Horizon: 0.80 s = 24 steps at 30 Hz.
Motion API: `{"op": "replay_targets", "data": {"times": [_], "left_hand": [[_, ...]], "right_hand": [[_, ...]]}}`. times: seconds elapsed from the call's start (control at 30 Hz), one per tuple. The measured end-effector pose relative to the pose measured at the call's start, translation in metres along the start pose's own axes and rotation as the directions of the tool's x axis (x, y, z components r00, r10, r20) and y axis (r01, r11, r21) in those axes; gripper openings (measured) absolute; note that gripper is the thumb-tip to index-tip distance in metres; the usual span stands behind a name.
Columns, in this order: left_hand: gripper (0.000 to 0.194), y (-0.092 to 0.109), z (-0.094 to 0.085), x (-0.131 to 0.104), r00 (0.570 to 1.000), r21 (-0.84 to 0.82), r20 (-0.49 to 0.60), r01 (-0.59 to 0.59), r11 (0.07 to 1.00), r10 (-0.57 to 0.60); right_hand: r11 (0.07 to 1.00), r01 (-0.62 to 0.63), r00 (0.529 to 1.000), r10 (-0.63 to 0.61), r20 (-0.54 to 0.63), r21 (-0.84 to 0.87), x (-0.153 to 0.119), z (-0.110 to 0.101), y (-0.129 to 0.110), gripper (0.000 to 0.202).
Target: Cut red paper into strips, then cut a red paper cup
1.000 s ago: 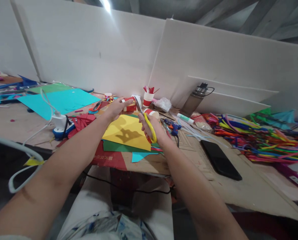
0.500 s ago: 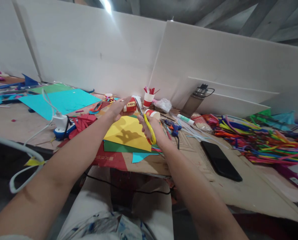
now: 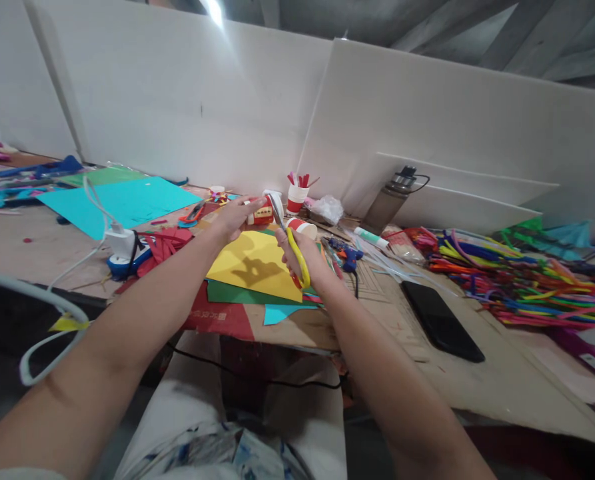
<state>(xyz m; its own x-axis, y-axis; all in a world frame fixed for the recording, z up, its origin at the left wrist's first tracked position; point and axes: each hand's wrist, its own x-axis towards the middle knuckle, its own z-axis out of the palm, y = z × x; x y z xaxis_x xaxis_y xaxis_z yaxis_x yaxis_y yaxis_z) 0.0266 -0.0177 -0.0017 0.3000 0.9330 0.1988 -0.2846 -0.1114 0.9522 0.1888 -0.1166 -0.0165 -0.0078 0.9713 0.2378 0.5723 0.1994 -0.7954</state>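
My left hand is wrapped round a red and white paper cup that lies on its side in the air, its open end toward the right. In my right hand are yellow-handled scissors, their blades at the cup's rim. Whether the blades are parted is too small to tell. Below both hands lies a yellow sheet on top of a green sheet. Another red and white cup rests on its side just behind my right hand.
A cup of red sticks and a dark bottle stand at the back. On the right are a black phone, a blue glue gun and colourful pipe cleaners. A cyan sheet and a white plug are left.
The cup in my left hand has turned slightly, and the fingers on it have shifted a little. The scissors have hardly moved.
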Motion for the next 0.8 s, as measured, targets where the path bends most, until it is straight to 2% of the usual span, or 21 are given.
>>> {"op": "replay_targets", "data": {"times": [0.37, 0.57, 0.8], "left_hand": [[0.038, 0.002, 0.002, -0.002, 1.000, 0.042, 0.005, -0.021, 0.999, 0.020], [0.034, 0.001, 0.001, -0.001, 1.000, 0.025, -0.001, -0.029, 0.999, 0.029], [0.036, -0.004, -0.002, 0.004, 0.995, -0.070, -0.046, 0.080, 0.994, -0.084]], "right_hand": [[0.992, -0.100, 0.995, 0.101, -0.008, 0.081, -0.006, 0.001, -0.013, 0.044], [0.990, -0.103, 0.995, 0.103, 0.000, 0.092, -0.005, 0.002, -0.009, 0.045], [0.998, -0.058, 0.998, 0.058, -0.018, 0.035, 0.001, 0.006, 0.002, 0.042]]}}
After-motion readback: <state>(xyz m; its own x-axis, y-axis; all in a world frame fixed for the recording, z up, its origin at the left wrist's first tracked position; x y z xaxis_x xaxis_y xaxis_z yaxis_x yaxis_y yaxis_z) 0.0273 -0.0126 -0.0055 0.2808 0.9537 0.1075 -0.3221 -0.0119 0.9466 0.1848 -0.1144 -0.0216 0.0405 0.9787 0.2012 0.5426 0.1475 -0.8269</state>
